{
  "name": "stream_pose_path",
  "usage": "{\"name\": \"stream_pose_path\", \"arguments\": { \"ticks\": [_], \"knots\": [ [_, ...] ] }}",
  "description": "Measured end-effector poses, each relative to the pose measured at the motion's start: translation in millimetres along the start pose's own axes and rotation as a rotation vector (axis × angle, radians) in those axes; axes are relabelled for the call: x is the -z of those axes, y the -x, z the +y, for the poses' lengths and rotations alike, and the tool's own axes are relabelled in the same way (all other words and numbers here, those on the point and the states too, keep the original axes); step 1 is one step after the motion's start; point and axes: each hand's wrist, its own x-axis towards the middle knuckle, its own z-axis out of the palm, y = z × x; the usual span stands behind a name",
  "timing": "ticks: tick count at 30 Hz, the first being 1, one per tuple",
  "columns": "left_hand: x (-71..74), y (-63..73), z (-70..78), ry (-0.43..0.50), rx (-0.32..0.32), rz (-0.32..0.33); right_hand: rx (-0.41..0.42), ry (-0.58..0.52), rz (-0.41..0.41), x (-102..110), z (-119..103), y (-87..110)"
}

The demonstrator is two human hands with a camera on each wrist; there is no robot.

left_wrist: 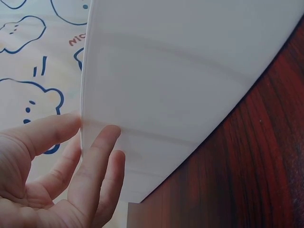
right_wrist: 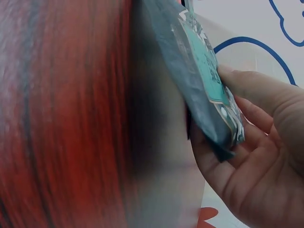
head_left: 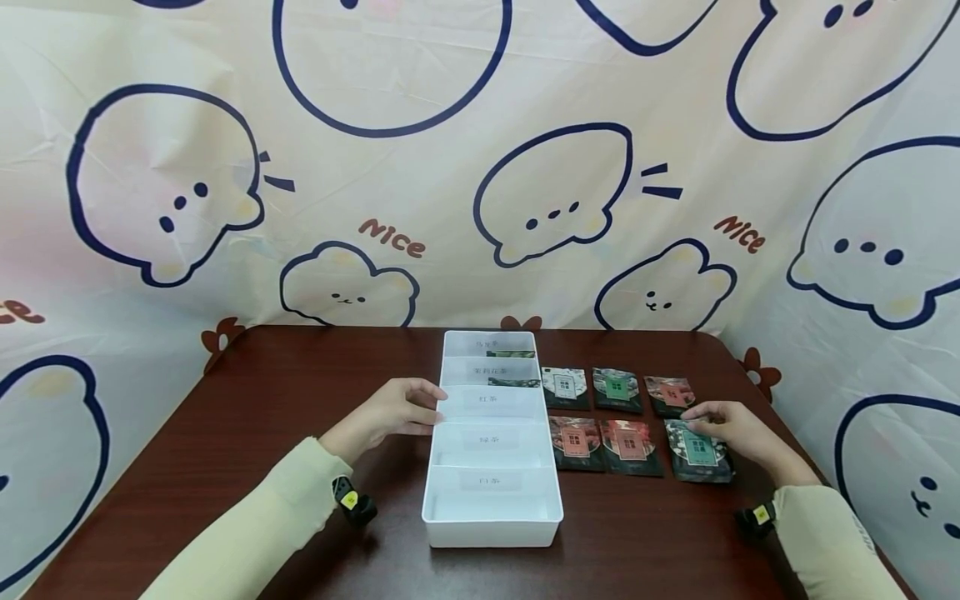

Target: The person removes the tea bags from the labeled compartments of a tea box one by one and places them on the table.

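Note:
A long white divided box stands on the table, its several compartments labelled. My left hand holds its left rim, some fingertips at the edge and others along the outer wall, as the left wrist view shows. To the right of the box, my right hand grips the far edge of a tea packet with a teal label. In the right wrist view, the thumb lies on the printed face of that packet and fingers are behind it. Part of its edge is hidden by the hand.
Beside the box lie a white-labelled packet, a green-labelled packet and red-labelled packets, one near my right fingers. Dark packets sit in the two far compartments. The brown table meets a patterned cloth backdrop.

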Motion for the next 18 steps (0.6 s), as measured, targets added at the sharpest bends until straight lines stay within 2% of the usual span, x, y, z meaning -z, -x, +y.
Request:
{"name": "stream_pose_path", "arguments": {
  "ticks": [10, 18],
  "knots": [
    [-0.2, 0.2, 0.6, 0.004, 0.0, -0.003, -0.019, -0.001, -0.033, -6.7, -1.9, -0.8],
    [0.1, 1.0, 1.6, 0.005, 0.004, -0.005, -0.055, 0.079, -0.01, -7.5, -4.7, -3.3]
  ]
}}
